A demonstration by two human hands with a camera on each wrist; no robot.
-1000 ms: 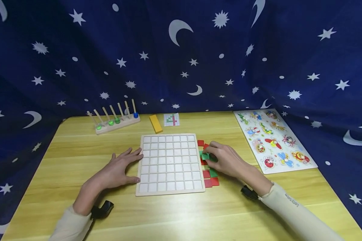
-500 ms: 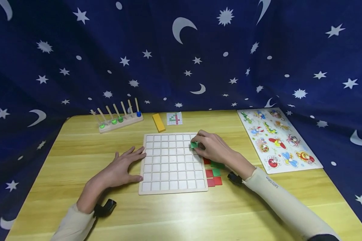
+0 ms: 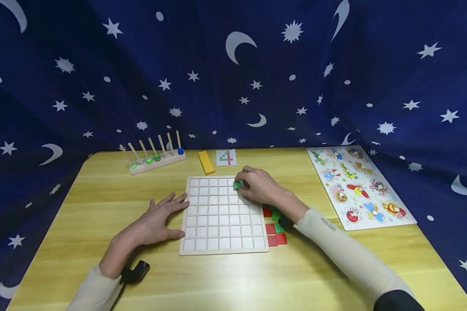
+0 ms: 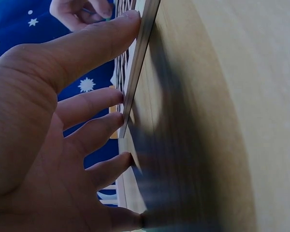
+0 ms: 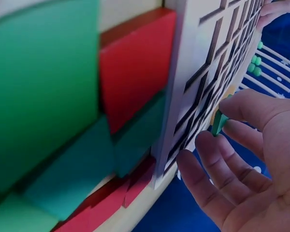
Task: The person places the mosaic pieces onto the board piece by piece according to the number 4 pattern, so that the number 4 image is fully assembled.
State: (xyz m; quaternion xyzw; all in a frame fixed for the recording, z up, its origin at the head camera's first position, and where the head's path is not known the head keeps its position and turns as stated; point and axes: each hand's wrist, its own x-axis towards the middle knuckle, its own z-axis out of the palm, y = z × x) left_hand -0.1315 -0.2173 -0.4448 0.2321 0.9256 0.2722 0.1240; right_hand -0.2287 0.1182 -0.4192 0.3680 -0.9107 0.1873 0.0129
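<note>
A white grid board (image 3: 219, 221) with a pale wooden rim lies in the middle of the table. My right hand (image 3: 258, 185) is over its upper right part and pinches a green square tile (image 3: 238, 184) between thumb and fingers; the right wrist view shows the same green tile (image 5: 218, 123) held at the fingertips. My left hand (image 3: 153, 222) rests at the board's left edge, fingers spread, with thumb and fingertips touching the rim, as the left wrist view also shows. Red tiles (image 3: 281, 238) and green tiles (image 3: 280, 227) lie along the board's right side, partly hidden by my right arm.
A small pattern card (image 3: 226, 157) and a yellow block (image 3: 206, 163) lie behind the board. At the back left stands a peg rack (image 3: 158, 162) with green and blue beads. An insect puzzle board (image 3: 359, 188) lies at the right. A starry curtain (image 3: 202, 65) hangs behind the table.
My right hand has picked up the green tile from beside the board and carried it left and slightly away, over the upper part of the grid. The left hand stays on the board's edge.
</note>
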